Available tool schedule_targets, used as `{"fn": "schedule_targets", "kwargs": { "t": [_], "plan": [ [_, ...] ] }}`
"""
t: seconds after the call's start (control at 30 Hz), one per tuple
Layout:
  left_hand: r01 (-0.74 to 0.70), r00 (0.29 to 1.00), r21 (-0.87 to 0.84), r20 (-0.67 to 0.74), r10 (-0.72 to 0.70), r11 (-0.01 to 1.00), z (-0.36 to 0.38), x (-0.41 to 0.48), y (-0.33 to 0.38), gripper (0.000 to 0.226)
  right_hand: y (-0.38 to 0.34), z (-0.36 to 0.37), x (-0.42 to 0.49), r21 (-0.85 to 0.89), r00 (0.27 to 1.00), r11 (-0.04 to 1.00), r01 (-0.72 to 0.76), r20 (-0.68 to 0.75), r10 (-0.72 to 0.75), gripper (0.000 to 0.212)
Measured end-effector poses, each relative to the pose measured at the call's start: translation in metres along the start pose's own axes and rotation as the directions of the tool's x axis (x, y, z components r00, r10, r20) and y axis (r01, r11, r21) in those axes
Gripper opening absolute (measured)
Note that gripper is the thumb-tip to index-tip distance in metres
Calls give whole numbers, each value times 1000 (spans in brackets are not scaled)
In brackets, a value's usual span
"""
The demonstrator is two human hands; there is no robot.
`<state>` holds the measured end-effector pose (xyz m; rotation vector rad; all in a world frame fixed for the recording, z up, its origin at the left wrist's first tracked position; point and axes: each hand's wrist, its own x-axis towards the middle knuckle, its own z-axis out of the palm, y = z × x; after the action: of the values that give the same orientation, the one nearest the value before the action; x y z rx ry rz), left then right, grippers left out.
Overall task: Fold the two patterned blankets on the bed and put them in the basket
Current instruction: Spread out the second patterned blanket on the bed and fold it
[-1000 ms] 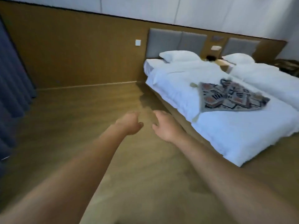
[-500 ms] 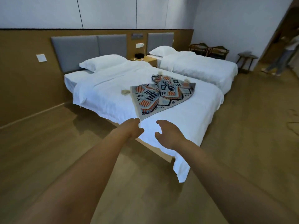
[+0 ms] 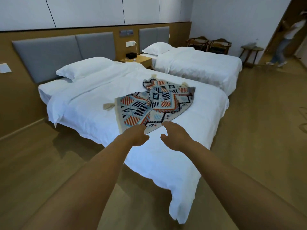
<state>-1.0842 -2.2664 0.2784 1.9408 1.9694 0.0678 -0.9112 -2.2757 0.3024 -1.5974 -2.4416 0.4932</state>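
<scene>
1. Two beds in white linen: near bed (image 3: 93, 117), far bed (image 3: 199, 67)
2. Two plump white pillows: near pillow (image 3: 83, 68), far pillow (image 3: 157, 48)
3. Two patterned woven blankets, overlapping by the near bed's foot edge: flat blanket (image 3: 132, 112), crumpled blanket (image 3: 169, 90)
4. Four grey padded headboard panels (image 3: 46, 53)
5. One light wooden nightstand (image 3: 141, 59)
6. Two dark wooden chairs (image 3: 198, 41)
7. One small round wooden side table (image 3: 251, 48)
8. Two bare hands: left hand (image 3: 136, 136), right hand (image 3: 176, 136)

Near bed (image 3: 93, 113), white-covered, at centre; patterned blankets (image 3: 156, 105) rumpled on it, at 12 o'clock from both hands; left hand (image 3: 136, 136) and right hand (image 3: 176, 138) extended, fingers loose, holding nothing; second bed (image 3: 199, 67) at 1 o'clock; person (image 3: 285, 42) at 2 o'clock.
</scene>
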Motion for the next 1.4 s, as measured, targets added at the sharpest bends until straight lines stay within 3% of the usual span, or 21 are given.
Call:
{"fn": "schedule_targets", "kwargs": {
  "t": [0.23,0.53,1.03,1.27,1.4],
  "plan": [
    [30,999,-16,20,-30,999,-9,134,53,56,110,-50,101,4,999,999,-35,5,35,41],
    [78,993,-67,90,-72,995,13,313,99,59,234,-61,247,-22,997,1000,-16,77,18,44],
    [119,959,-60,264,-99,991,53,572,185,61,474,-84,489,-46,956,985,-166,237,172,53],
    [305,917,-129,306,-255,944,120,721,236,73,598,-48,648,22,955,998,-62,291,53,39],
    [447,862,-77,303,-406,891,166,775,263,77,653,-16,710,13,937,1000,6,350,-10,41]
  ]
}}
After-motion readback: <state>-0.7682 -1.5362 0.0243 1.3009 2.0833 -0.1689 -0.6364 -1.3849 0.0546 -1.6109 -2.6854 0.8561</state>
